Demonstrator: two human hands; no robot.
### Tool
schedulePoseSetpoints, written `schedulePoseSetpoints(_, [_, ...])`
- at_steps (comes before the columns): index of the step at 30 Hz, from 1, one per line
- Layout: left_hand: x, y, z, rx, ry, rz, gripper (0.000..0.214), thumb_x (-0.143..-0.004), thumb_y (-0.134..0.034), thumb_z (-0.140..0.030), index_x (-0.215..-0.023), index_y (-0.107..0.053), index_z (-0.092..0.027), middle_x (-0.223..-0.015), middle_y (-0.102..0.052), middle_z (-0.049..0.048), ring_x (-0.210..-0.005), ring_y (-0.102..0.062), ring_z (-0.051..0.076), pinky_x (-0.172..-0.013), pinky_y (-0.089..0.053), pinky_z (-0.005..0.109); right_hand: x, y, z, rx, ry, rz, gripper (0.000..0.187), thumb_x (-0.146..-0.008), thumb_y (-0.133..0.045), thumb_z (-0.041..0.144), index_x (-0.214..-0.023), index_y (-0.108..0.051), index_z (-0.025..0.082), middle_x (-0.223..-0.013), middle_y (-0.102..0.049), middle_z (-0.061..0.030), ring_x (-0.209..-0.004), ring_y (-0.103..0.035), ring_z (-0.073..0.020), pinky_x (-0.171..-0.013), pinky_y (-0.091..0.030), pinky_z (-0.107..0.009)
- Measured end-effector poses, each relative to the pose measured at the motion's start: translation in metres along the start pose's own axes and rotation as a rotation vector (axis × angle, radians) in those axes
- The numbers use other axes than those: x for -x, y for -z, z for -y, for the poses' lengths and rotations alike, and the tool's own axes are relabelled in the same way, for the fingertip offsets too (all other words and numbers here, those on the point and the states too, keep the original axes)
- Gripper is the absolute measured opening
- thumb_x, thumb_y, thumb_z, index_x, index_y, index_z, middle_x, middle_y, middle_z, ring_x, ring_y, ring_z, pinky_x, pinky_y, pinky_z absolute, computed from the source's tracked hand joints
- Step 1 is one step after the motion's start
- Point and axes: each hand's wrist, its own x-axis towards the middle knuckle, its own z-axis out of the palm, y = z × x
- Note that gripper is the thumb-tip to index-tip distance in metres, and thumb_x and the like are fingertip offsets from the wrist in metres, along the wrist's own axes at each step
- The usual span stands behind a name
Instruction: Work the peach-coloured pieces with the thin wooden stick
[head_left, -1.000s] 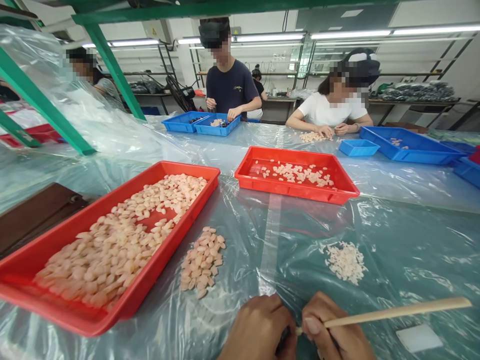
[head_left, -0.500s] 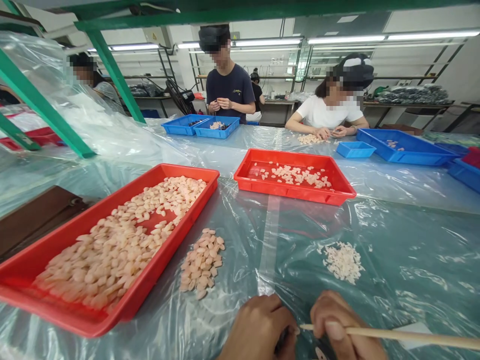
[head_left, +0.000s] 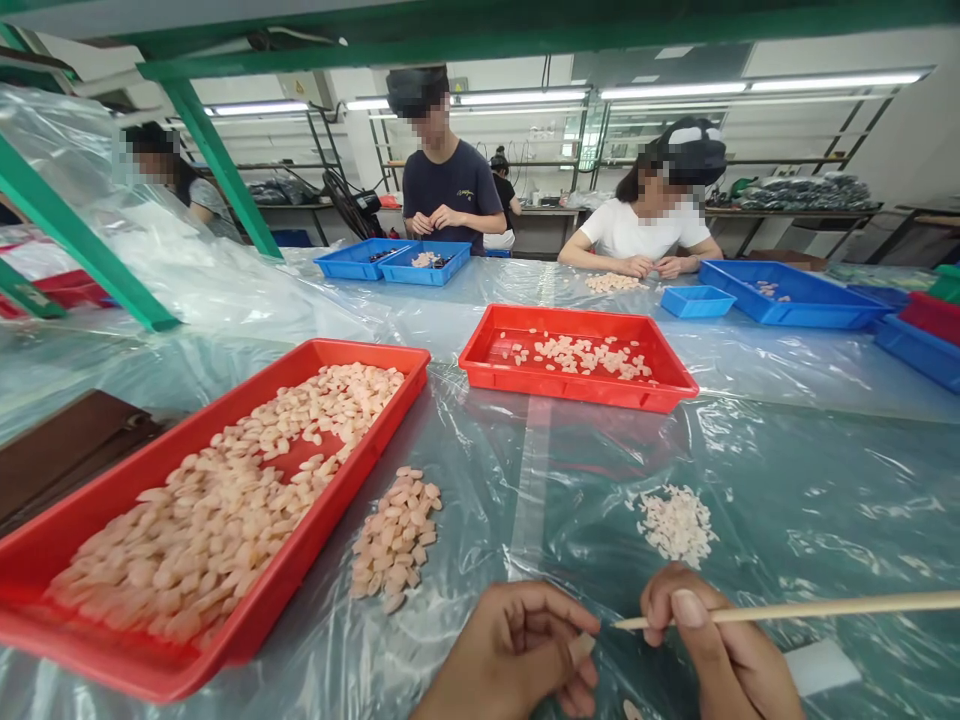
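a long table [head_left: 787, 470] under clear plastic sheeting fills a workshop lit by strip lights, with three people seated along its far side. a big red tray [head_left: 97, 640] of pale pink pieces lies at the left, a second red tray [head_left: 570, 385] mid-table. both wrists are cut off by the bottom edge. the left hand [head_left: 517, 655] curls shut, pinching a small pale piece [head_left: 580, 647]; the right hand [head_left: 720, 650] grips a thin wooden stick [head_left: 825, 607], its tip just beside that piece.

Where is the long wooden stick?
In the head view, the thin wooden stick is at the bottom right, held by the right hand, its tip near the left hand.
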Motion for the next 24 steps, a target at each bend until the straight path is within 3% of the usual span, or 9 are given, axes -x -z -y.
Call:
schedulePoseSetpoints(4, [-0.003, 0.004, -0.003, 0.165, 0.110, 0.039, 0.027, -0.063, -0.079, -0.032, -0.079, -0.072, -0.011, -0.060, -0.069, 0.0035, -0.048, -0.063, 0.011, -0.050, -0.050, 0.019, -0.002, 0.006, -0.004, 0.083, 0.078, 0.076, 0.041, -0.097, -0.038, 0.041, -0.063, -0.052, 0.022, -0.061, -0.049, 0.0020, -0.059, -0.051, -0.0156, -0.058, -0.039, -0.025])
schedulePoseSetpoints(9, [-0.002, 0.001, -0.009, 0.216, 0.166, 0.028, 0.027, -0.059, -0.079, -0.029, -0.078, -0.073, -0.010, -0.059, -0.071, 0.0044, -0.048, -0.065, 0.012, -0.049, -0.051, 0.019, -0.004, 0.009, -0.005, 0.113, 0.127, 0.081, 0.039, -0.098, -0.037, 0.037, -0.066, -0.053, 0.023, -0.061, -0.050, 0.0021, -0.058, -0.051, -0.0149, -0.056, -0.039, -0.024])
schedulePoseSetpoints(16, [-0.002, 0.001, -0.009, 0.220, 0.175, 0.031, 0.027, -0.059, -0.079, -0.029, -0.077, -0.073, -0.010, -0.059, -0.071, 0.0048, -0.047, -0.065, 0.012, -0.049, -0.051, 0.018, -0.001, 0.003, 0.002, 0.003, -0.014, -0.022, 0.041, -0.094, -0.043, 0.047, -0.062, -0.053, 0.023, -0.060, -0.046, 0.0026, -0.058, -0.047, -0.0154, -0.057, -0.035, -0.025])
schedulePoseSetpoints(24, [-0.005, 0.004, 0.004, 0.142, 0.120, 0.036, 0.033, -0.061, -0.081, -0.039, -0.080, -0.073, -0.013, -0.060, -0.069, 0.0033, -0.048, -0.064, 0.012, -0.049, -0.049, 0.019, -0.001, 0.004, 0.000, -0.019, -0.031, -0.008, 0.040, -0.094, -0.043, 0.045, -0.062, -0.053, 0.023, -0.061, -0.046, 0.0024, -0.060, -0.046, -0.0158, -0.058, -0.035, -0.026])
